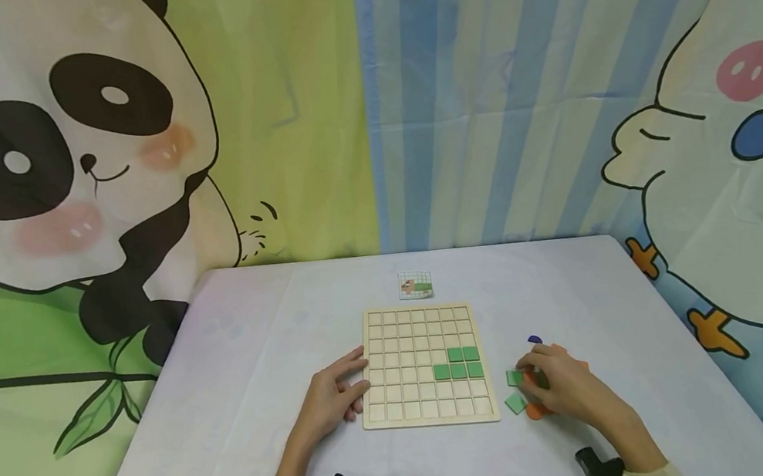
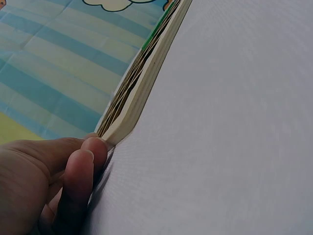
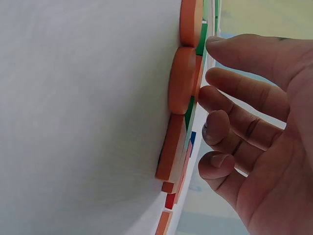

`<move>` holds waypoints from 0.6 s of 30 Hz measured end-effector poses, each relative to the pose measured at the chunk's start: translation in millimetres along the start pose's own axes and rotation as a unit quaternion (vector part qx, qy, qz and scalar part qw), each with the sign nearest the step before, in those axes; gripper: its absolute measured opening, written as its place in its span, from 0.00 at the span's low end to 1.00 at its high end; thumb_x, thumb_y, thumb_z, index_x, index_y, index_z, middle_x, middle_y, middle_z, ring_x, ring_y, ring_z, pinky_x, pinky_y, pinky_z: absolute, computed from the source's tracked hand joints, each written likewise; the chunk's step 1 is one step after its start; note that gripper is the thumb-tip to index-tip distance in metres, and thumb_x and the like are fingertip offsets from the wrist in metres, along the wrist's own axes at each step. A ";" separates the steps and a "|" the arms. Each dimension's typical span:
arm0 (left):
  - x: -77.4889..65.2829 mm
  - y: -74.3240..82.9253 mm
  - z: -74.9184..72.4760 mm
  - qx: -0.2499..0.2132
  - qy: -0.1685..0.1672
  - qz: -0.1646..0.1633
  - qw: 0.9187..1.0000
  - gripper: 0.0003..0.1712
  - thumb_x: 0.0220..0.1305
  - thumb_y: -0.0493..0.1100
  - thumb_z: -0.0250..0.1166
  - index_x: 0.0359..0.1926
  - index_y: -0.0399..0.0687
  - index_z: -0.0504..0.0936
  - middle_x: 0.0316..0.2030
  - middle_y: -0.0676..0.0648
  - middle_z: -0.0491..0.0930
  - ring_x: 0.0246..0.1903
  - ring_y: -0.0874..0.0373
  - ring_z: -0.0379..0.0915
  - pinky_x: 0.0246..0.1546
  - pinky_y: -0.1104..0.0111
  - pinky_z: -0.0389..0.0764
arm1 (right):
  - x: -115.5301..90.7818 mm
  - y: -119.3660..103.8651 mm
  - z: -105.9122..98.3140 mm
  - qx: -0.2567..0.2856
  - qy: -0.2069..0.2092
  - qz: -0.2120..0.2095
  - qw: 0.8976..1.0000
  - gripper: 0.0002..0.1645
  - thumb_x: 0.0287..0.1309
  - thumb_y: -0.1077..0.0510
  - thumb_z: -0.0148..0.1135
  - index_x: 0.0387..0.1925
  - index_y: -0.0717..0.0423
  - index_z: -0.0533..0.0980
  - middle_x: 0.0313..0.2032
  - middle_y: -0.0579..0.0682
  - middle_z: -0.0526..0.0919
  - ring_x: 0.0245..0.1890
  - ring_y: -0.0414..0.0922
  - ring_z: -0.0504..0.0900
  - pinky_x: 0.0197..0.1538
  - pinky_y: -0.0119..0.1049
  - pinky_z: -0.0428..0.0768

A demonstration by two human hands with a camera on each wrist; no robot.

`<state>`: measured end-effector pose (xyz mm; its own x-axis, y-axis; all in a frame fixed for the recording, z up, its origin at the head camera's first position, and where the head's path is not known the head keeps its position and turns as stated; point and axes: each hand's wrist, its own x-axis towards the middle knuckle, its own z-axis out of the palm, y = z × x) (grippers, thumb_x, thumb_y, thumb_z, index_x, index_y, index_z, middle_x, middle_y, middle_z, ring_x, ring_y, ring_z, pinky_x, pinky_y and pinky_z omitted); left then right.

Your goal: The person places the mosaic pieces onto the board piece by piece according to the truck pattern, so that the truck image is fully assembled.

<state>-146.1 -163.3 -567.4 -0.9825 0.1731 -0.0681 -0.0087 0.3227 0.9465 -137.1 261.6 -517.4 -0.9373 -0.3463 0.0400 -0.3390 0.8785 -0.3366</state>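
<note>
A pale wooden grid board lies on the table, with several green square tiles set in cells on its right side. My left hand rests at the board's left edge, index finger and thumb touching the rim. The left wrist view shows its fingertips right at the board's corner. My right hand hovers with loosely bent fingers over a pile of loose pieces. Beneath it are orange discs, an orange block and green tiles, partly hidden by the hand. Nothing shows between its fingers.
A small picture card of a coloured grid lies behind the board. Past the right hand, a dark blue piece sits at the pile's far side. The white-covered table meets a cartoon-print curtain at the back.
</note>
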 end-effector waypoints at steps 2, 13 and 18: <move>-0.2 -0.1 -0.2 0.000 0.000 0.000 1.000 0.28 0.68 0.35 0.72 0.68 0.45 0.81 0.78 0.53 0.71 0.17 0.59 0.79 0.16 0.64 0.84 | -0.4 1.0 1.2 0.000 0.000 -0.001 1.000 0.12 0.59 0.57 0.79 0.45 0.49 0.87 0.41 0.41 0.84 0.39 0.37 0.76 0.41 0.32 0.82; -1.5 2.2 0.0 -0.003 -0.004 0.002 1.000 0.28 0.68 0.35 0.72 0.68 0.43 0.81 0.78 0.52 0.70 0.18 0.58 0.80 0.16 0.64 0.84 | 0.0 3.3 1.4 0.008 -0.023 0.014 1.000 0.15 0.56 0.55 0.81 0.45 0.49 0.88 0.43 0.43 0.83 0.37 0.38 0.73 0.37 0.28 0.79; -1.5 2.9 -0.7 -0.003 -0.004 0.006 1.000 0.28 0.68 0.34 0.72 0.68 0.42 0.81 0.78 0.52 0.70 0.17 0.59 0.79 0.16 0.64 0.84 | 1.0 2.4 1.2 0.010 -0.026 0.015 0.999 0.14 0.57 0.56 0.80 0.45 0.51 0.88 0.43 0.43 0.83 0.36 0.38 0.73 0.36 0.28 0.78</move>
<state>-144.8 -163.3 -564.4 -0.9811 0.1842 -0.0595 0.0016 0.3150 0.9491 -138.7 262.9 -519.4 -0.9414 -0.3368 -0.0199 -0.3081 0.8821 -0.3563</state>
